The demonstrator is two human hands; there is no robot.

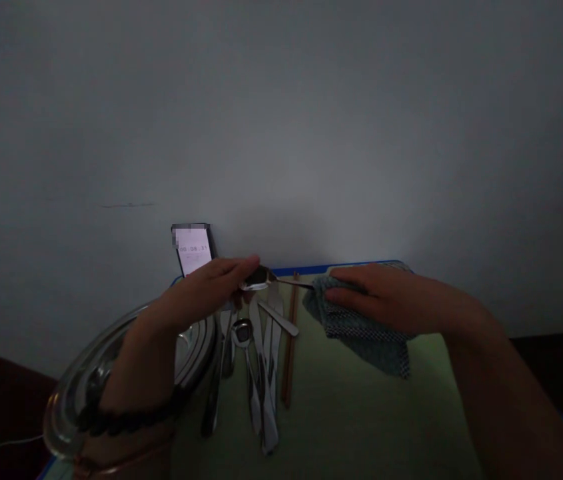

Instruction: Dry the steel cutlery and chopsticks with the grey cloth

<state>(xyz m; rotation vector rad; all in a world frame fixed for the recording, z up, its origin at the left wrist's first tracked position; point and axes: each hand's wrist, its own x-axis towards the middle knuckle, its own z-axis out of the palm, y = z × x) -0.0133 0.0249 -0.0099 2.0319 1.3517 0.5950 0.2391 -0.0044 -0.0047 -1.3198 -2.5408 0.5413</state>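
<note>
Spoon (260, 280) is held level above the far end of the mat (351, 413), between both hands, just over the loose cutlery (261, 373).

Left hand (201, 293) – fingers pressed together, bowl pinched between thumb and fingertips. Right hand (381, 297) – closed on a checked cloth (361, 333), with the handle end buried in the cloth's fold; whether the fingers clamp the handle through it cannot be told.

Handling, as judged:
- Metal, stiff and light; no flex to be expected under a pinch.
- Polished, so probably slippery on bare skin. Better hold is likely at the bowl's edges or the neck than on the bowl's smooth face.
- Not fragile; a drop would mostly mean a clatter into the cutlery below.
- Cloth is soft and limp – it drapes below the hand and gives friction on the handle, but no support.

Nearby: chopsticks (290, 347) laid just right of the cutlery, steel plate (76, 393) under the left forearm, phone (192, 250) propped against the wall behind the left hand. Lighting is dim, so fine detail is lost.
</note>
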